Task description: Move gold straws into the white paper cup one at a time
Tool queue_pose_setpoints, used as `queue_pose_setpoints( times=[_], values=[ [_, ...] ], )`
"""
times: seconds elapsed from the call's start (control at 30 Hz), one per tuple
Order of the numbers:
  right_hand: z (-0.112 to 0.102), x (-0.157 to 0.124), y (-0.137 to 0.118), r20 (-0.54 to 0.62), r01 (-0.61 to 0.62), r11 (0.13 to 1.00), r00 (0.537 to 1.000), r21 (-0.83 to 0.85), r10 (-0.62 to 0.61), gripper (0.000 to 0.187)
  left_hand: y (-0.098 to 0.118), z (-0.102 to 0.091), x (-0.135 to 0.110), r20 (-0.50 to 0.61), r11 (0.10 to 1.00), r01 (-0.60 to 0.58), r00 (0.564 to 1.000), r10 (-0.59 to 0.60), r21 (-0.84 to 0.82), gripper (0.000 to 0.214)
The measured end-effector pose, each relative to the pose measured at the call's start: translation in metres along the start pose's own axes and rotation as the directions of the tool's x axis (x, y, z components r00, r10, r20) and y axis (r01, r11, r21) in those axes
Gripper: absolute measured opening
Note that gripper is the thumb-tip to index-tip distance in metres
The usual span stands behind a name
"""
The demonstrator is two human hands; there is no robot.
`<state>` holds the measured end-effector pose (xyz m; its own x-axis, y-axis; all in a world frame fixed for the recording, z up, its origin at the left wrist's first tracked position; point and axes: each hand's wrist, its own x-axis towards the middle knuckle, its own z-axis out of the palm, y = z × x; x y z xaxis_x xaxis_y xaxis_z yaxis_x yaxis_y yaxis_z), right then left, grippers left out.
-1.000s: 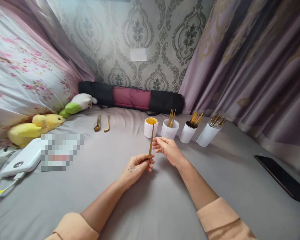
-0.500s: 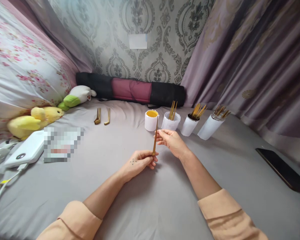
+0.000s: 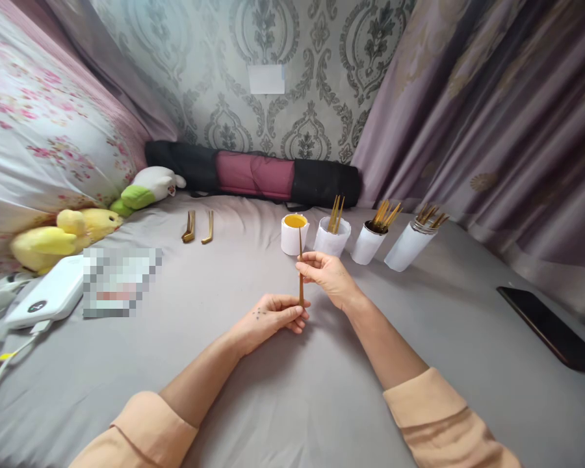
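Observation:
My left hand (image 3: 275,315) pinches the lower end of a thin gold tweezer (image 3: 301,281) that stands upright above the grey bedsheet. My right hand (image 3: 327,276) grips the same tweezer higher up, fingers curled round its shaft. Just beyond stand several white cups: one with a yellow inside and nothing showing in it (image 3: 294,233), then three holding gold tweezers (image 3: 333,235) (image 3: 370,241) (image 3: 411,244). Two bent gold tweezers (image 3: 198,227) lie on the sheet to the left.
A black and maroon roll bag (image 3: 253,175) lies against the wall. Plush toys (image 3: 63,237) and a white power bank (image 3: 43,299) sit at the left. A dark phone (image 3: 548,330) lies at the right, below the curtain.
The tweezer has swung from a slight tilt to upright, and my right hand has closed on its shaft. The view has tipped a little downward.

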<state>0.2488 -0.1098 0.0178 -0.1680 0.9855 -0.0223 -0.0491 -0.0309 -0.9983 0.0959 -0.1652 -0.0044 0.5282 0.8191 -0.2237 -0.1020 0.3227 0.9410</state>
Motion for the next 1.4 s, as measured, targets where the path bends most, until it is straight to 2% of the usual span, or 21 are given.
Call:
queue_pose_setpoints(
  times=[0.2,0.57,0.83,1.4],
  values=[
    [0.001,-0.002,-0.002,0.025,0.022,0.999,0.999,-0.035,-0.021,0.028,-0.002,-0.003,0.001,0.007,0.996,0.023,1.0,-0.023,-0.083,0.033],
    [0.002,-0.001,-0.004,0.014,0.013,1.0,1.0,-0.004,-0.013,0.031,-0.001,-0.01,0.002,0.032,0.958,0.067,0.998,-0.061,-0.28,0.026],
    [-0.001,0.0,-0.002,0.052,0.053,0.999,0.997,0.008,-0.054,0.03,0.002,-0.014,0.003,-0.027,0.898,0.131,0.987,-0.156,-0.419,0.023],
    [-0.002,-0.002,-0.006,0.062,0.086,0.996,0.994,0.04,-0.088,0.031,-0.003,-0.018,0.005,-0.026,0.854,0.1,0.991,-0.132,-0.511,0.032]
  ],
)
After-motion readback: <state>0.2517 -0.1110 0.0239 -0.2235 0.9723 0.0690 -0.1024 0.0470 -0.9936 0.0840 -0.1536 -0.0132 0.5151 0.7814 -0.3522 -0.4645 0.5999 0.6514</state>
